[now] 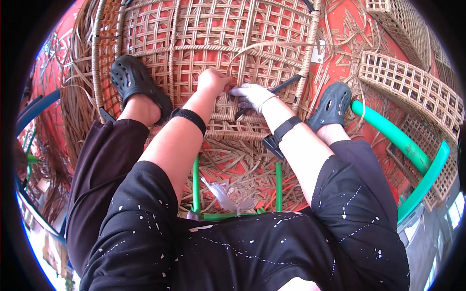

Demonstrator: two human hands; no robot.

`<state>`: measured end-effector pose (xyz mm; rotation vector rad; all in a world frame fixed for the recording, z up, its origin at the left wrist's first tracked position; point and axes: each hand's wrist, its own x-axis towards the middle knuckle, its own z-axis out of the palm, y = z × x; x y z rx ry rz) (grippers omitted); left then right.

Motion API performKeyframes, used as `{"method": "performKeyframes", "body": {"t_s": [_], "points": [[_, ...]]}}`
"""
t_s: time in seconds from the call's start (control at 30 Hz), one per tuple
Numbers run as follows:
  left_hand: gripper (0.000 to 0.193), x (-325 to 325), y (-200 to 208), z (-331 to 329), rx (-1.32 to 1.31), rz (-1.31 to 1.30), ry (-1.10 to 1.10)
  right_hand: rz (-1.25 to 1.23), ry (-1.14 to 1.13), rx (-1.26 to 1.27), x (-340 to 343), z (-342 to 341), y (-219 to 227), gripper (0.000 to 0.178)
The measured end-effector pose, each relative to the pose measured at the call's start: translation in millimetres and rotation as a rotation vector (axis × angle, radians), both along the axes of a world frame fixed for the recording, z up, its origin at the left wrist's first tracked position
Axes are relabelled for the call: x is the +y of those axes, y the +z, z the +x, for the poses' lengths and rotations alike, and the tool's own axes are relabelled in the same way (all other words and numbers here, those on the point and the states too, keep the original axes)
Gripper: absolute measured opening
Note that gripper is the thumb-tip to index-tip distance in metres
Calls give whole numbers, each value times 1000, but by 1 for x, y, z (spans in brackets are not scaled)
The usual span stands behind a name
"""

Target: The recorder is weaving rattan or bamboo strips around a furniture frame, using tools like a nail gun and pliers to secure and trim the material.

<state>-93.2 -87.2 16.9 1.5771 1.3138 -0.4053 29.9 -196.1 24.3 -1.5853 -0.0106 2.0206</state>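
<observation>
A large woven rattan panel with an open lattice stands in front of me, tilted against my legs. My left hand is bare and its fingers are closed, pinching a rattan strand at the panel's lower middle. My right hand, in a white glove, touches the weave right beside it and grips a dark, thin tool that points up to the right. A loose pale strand arcs above both hands. Black bands sit on both wrists.
My feet in dark clogs rest on either side of the panel. Loose rattan scraps cover the red floor. A green metal frame lies at the right, with more lattice panels behind it.
</observation>
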Motion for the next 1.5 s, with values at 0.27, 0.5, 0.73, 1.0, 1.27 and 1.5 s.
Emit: {"method": "performKeyframes", "body": {"t_s": [0.27,0.5,0.73,1.0,1.27,1.5], "points": [[24,9,-3,15,-192,-135,-54,-18,-256,202,-13,-1,-2,25],[28,11,-4,16,-80,-158,-88,-114,536,-328,22,2,34,48],[29,1,13,11,-117,-101,-206,313,1240,-931,-17,-16,42,44],[20,-30,20,-11,-151,-75,-468,564,1396,-1319,-35,-12,37,15],[30,-55,41,-10,-110,-182,-684,791,1501,-1201,-35,-10,50,13],[32,-60,30,-11,-91,-191,-754,670,1337,-1005,-35,-10,56,16]]}}
